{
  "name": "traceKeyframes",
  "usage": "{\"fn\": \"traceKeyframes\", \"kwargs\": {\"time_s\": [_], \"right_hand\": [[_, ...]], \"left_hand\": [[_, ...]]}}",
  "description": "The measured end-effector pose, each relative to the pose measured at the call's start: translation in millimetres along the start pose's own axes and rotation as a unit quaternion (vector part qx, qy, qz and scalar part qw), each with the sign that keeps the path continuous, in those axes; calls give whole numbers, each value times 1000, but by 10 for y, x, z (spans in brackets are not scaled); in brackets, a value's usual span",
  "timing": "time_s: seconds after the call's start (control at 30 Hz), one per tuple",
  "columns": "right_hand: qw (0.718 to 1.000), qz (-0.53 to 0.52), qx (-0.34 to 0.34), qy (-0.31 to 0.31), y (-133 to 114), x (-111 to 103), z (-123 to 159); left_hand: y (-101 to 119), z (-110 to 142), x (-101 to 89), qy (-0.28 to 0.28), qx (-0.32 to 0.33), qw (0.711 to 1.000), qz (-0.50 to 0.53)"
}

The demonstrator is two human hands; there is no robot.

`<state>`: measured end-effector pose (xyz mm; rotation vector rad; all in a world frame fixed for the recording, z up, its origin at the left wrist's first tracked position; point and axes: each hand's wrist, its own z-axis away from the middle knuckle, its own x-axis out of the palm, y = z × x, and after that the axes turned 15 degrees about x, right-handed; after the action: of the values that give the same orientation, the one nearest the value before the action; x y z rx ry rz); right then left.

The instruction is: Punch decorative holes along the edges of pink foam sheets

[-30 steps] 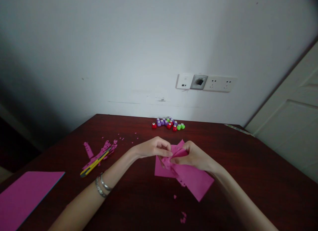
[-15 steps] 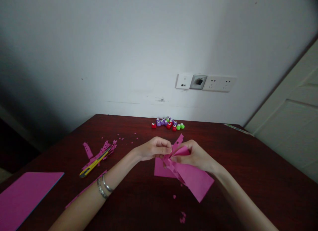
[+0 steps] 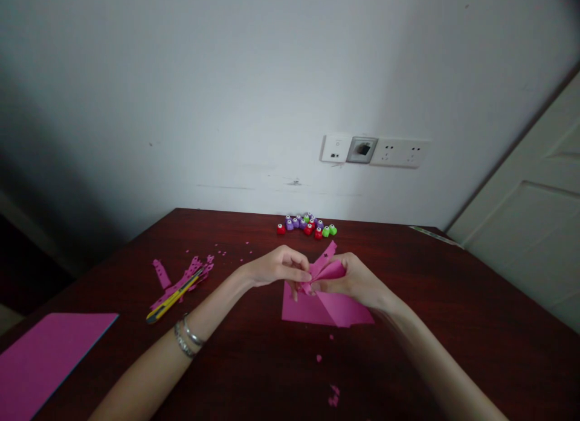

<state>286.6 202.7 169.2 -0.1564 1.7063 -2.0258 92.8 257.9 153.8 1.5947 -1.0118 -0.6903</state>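
Note:
Pink paper [image 3: 324,267], bunched and folded, is pinched between my two hands above the dark red table [image 3: 254,360]. My left hand [image 3: 281,269] closes thumb and fingers on its left side. From the right, my right hand [image 3: 351,281] grips the same paper, thumb against fingers. A strip with a small punched hole sticks up between the hands. Beneath them a flat part of pink paper [image 3: 312,309] spreads out; whether it joins the held piece is hidden by my fingers. Small pink paper bits [image 3: 334,395] lie nearer to me.
A yellow utility knife [image 3: 174,296] rests on punched pink scraps [image 3: 162,274] at the left. Pink sheets [image 3: 49,354] are at the near left corner. Several red, purple and green craft punches [image 3: 308,226] stand by the wall, below the sockets [image 3: 399,153].
The pink paper's lower right flap, which hung toward me, has swung up and back under my hands. Both hands keep their grip and have barely shifted.

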Motion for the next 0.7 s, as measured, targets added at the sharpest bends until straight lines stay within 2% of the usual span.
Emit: {"fn": "traceKeyframes", "kwargs": {"time_s": [0.1, 0.2, 0.3, 0.4, 0.5, 0.57, 0.63, 0.7], "right_hand": [[1000, -19, -6, -16, 1, 13, -1], [1000, 5, -8, -12, -18, 10, 12], [998, 62, -6, 22, -24, -6, 16], [993, 96, 10, 61, 3, -18, -2], [989, 118, 27, 82, 42, -29, -38], [986, 136, 28, 87, 61, -47, -63], [983, 153, 34, 94, 75, -77, -85], [980, 164, 45, 107, 90, -115, -104]], "left_hand": [[-37, 6, -23, 0, 10, 999, 38], [3, 22, -61, 3, 4, 999, 50], [170, 73, -154, -13, -21, 999, -22], [403, 207, -372, -15, -69, 983, -167], [575, 462, -735, 16, -150, 940, -306], [625, 693, -1017, 63, -224, 905, -357], [638, 946, -1278, 108, -321, 854, -395], [633, 1186, -1476, 148, -409, 789, -434]]}}
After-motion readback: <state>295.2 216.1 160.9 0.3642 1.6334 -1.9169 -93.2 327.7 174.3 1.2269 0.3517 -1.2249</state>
